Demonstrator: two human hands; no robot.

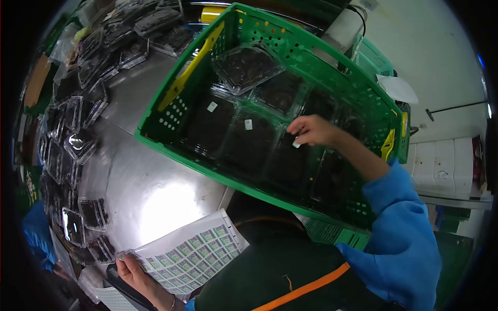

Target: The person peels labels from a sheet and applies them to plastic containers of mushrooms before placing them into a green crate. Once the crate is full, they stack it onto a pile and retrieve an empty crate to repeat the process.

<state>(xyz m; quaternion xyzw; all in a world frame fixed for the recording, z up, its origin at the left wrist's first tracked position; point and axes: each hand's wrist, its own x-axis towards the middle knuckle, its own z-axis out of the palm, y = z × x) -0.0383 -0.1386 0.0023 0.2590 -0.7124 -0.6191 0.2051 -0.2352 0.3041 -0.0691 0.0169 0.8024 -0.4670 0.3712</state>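
My left hand (134, 274) pinches the lower left corner of a sheet of labels (194, 254), which shows rows of small green and white stickers. My right hand (311, 130) is inside a green plastic crate (179, 150), its fingers closed on a small white label (296, 142) just above a lidded container. Clear plastic containers with dark contents line the crate's floor. Two of them carry a white sticker (248, 124) each on the lid. Another clear container (249, 67) lies tilted on top of the others at the crate's far left.
Many clear clamshell containers (78, 142) are piled along the left of the steel table (132, 103). The crate has yellow handles (194, 67) at its ends. Another person's blue sleeve (39, 236) shows at the far left. A white wall stands at the right.
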